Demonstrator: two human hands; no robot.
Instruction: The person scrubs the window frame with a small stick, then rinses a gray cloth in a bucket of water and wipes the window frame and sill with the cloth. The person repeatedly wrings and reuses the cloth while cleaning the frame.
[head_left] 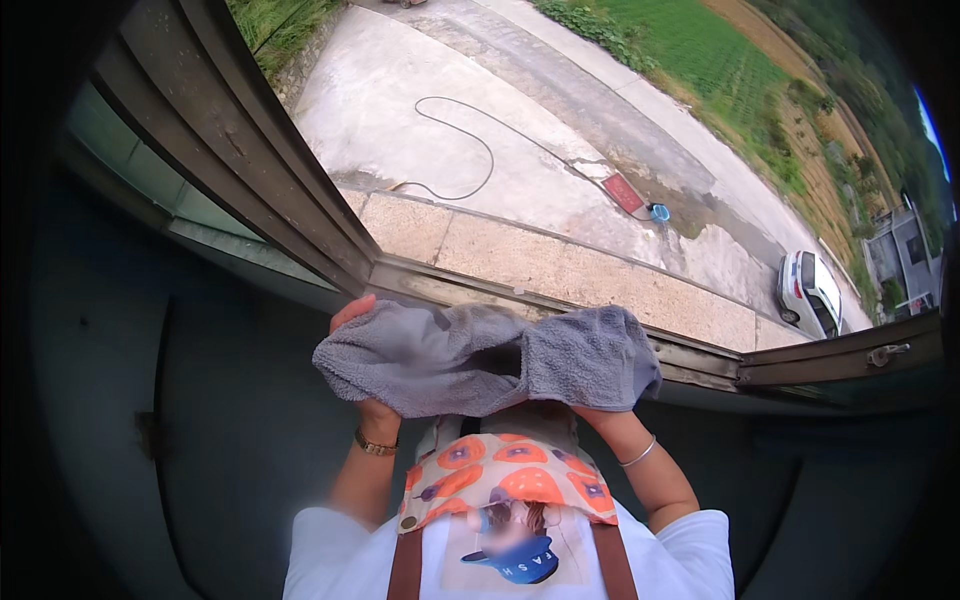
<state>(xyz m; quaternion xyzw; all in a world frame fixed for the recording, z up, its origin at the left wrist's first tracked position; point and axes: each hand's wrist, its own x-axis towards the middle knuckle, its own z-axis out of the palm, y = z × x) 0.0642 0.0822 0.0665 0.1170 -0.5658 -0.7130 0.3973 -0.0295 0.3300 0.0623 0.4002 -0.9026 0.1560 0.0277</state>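
A grey terry cloth (430, 360) is stretched sideways between my two hands, just inside the window sill. It is bunched and folded, with a dark hollow in the middle and some dirty-looking patches along its top. My left hand (352, 312) grips the left end; a bit of its fingers shows above the cloth and the rest is covered. The right end hangs over my right hand (598, 416), where only the base of the hand shows below the fabric and the fingers are hidden. The window track (470, 290) runs right behind the cloth.
A brown window frame (250, 150) stands at the left, and a sash with a metal latch (886, 354) is at the right. Outside below are a stone ledge (560, 265), concrete ground with a hose (492, 165), a red mat (624, 193), a blue basin (659, 213) and a white car (810, 292).
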